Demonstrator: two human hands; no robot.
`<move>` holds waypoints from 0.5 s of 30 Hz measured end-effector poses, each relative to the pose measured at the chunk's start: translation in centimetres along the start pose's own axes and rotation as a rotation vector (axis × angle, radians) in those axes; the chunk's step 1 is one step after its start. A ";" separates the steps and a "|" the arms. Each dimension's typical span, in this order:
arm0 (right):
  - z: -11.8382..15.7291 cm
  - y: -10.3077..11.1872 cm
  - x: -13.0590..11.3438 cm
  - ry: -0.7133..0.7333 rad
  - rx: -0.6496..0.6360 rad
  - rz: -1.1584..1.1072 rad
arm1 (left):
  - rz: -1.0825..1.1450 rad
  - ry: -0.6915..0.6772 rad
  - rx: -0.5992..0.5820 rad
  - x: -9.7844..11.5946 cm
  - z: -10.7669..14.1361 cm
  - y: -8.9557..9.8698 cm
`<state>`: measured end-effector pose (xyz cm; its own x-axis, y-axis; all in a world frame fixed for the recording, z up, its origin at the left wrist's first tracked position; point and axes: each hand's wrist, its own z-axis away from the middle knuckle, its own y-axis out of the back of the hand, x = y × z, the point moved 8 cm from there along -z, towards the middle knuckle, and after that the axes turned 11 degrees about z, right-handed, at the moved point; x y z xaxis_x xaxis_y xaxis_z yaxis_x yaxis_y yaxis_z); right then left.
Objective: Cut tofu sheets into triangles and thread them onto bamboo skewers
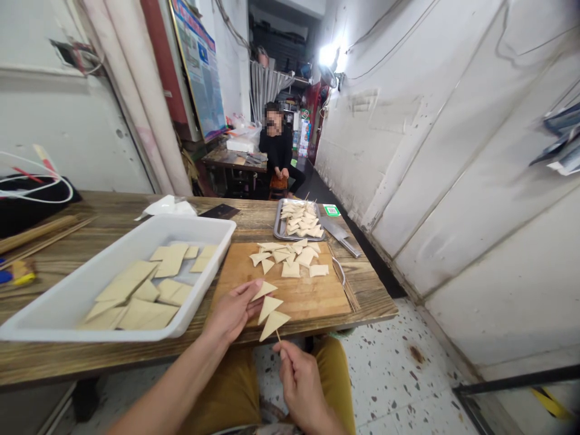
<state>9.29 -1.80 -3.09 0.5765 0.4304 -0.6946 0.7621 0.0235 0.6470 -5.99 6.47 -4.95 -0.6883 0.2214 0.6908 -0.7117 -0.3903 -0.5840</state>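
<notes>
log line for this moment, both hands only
left hand touching tofu triangles on wooden skewer | right hand pinching skewer end | nearby: cutting board

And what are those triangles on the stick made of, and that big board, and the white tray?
The triangles look like pressed tofu, pale and matte with clean cut edges, though looks alone can't prove it. The cutting board looks like wood: orange-brown, smooth, with visible grain. The tray looks like plastic: smooth, shiny white with rounded corners.
</notes>
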 end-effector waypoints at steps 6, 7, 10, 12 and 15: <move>-0.3 0.0 0.1 -0.001 0.008 0.018 | 0.005 0.028 0.006 -0.6 0.2 -0.5; -0.4 0.1 0.1 -0.003 0.016 0.017 | 0.021 0.023 -0.001 -0.5 0.2 -0.6; -0.7 0.3 0.4 -0.021 0.042 0.002 | 0.095 0.038 -0.086 -0.4 0.6 -1.4; -0.8 0.4 0.6 -0.037 0.056 -0.007 | 0.082 0.107 -0.174 -1.1 1.3 -2.0; -0.8 0.4 0.8 -0.049 0.089 -0.016 | -0.008 0.226 -0.246 -3.0 2.7 -2.2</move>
<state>9.85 -0.72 -3.15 0.5758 0.3855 -0.7210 0.7936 -0.0513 0.6063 -1.97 4.32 -4.55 -0.6767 0.4266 0.6001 -0.7109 -0.1664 -0.6833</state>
